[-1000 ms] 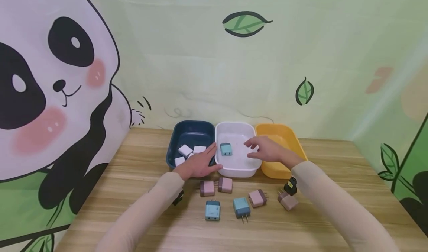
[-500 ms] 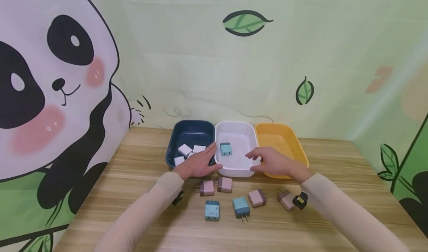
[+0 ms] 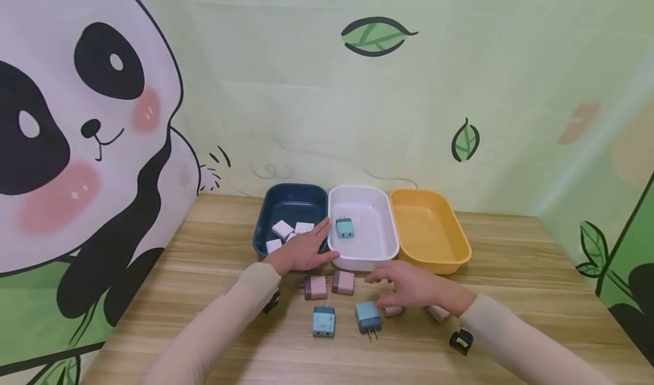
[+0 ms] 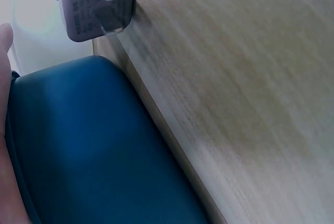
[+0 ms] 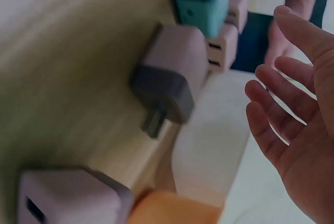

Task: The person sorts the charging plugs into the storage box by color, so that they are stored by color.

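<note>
While the left hand (image 3: 301,253) lies over the near right corner of a navy tray (image 3: 301,195), I see its fingers straight and close together, their tips at the rim of a white tray (image 3: 370,226), the thumb spread away. The right hand (image 3: 409,284) hangs over the tabletop (image 3: 521,294), fingers apart and softly bent; my right wrist view shows a gap between it and the chargers.

These are round-cornered, two-tone blocks with flat metal prongs. One blue charger (image 3: 368,317) lies near the right thumb, and another blue charger (image 3: 324,321) lies to its left. The right hand partly hides one pink charger (image 3: 392,312); a second pink charger (image 3: 438,313) lies below the right wrist. Two more, a left pink charger (image 3: 315,288) and a middle pink charger (image 3: 343,282), lie just in front of the trays. Inside the white tray rests a single blue charger (image 3: 344,227); white chargers (image 3: 282,230) cluster in the navy one.

Smooth-walled and rounded, both trays stand close beside an orange tray (image 3: 429,226). I find room to move right of the orange rim, where wood grain runs toward the printed backdrop (image 3: 286,90), and along the table's near strip.
</note>
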Demonstrator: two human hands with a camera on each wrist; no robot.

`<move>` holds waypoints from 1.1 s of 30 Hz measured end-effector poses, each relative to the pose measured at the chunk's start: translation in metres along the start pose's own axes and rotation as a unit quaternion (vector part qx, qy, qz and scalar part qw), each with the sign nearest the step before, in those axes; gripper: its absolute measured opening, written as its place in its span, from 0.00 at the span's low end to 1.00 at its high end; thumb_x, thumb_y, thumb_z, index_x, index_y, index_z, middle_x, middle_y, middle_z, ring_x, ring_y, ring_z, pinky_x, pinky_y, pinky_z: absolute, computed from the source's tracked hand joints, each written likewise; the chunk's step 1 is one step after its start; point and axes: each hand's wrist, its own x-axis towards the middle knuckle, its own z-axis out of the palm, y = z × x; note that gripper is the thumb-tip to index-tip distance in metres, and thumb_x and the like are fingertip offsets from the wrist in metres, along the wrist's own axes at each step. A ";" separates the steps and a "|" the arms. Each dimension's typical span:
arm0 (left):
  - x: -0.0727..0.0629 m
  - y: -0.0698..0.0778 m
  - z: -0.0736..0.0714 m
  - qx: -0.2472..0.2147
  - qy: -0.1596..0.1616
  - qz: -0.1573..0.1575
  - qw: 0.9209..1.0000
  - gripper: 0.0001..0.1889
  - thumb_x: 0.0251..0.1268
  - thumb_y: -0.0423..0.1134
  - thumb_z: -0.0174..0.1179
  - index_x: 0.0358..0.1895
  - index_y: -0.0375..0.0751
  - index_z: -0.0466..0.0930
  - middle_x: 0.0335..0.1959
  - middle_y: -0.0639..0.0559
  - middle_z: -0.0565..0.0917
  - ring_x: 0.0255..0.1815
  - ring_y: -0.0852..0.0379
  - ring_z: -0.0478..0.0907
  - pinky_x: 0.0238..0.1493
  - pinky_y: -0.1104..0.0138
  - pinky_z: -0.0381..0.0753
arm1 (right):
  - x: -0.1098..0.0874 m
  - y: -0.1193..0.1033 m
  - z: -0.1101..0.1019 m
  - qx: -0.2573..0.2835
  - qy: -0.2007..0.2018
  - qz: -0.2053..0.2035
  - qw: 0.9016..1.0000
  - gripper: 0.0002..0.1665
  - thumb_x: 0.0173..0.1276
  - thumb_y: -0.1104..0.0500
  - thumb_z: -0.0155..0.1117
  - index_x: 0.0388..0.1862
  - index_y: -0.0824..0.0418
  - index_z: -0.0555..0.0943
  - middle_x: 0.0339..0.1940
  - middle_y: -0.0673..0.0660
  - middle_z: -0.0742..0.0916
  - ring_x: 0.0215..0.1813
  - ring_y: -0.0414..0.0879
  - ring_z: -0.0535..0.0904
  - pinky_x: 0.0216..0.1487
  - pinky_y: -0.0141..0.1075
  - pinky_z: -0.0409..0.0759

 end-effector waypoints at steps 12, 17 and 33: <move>-0.001 -0.001 0.001 0.000 0.003 0.005 1.000 0.46 0.64 0.67 0.44 0.76 0.44 0.41 0.77 0.52 0.40 0.72 0.50 0.54 0.67 0.56 0.59 | -0.002 -0.009 0.021 -0.048 -0.062 -0.006 0.997 0.32 0.54 0.41 0.71 0.55 0.54 0.80 0.50 0.45 0.80 0.48 0.36 0.73 0.49 0.32 0.75; 0.000 -0.001 0.001 0.001 0.001 -0.001 1.000 0.46 0.64 0.68 0.44 0.76 0.46 0.40 0.77 0.54 0.39 0.73 0.52 0.53 0.68 0.57 0.58 | -0.002 -0.009 0.028 -0.049 -0.063 -0.014 0.997 0.32 0.55 0.41 0.71 0.57 0.52 0.79 0.51 0.44 0.79 0.48 0.35 0.72 0.50 0.32 0.75; 0.001 0.000 0.000 0.003 0.003 0.002 1.000 0.46 0.64 0.67 0.45 0.76 0.44 0.41 0.77 0.52 0.40 0.73 0.50 0.52 0.68 0.56 0.58 | 0.000 -0.005 0.029 -0.057 -0.074 0.003 0.996 0.33 0.56 0.43 0.70 0.59 0.54 0.78 0.51 0.45 0.80 0.48 0.35 0.73 0.52 0.34 0.74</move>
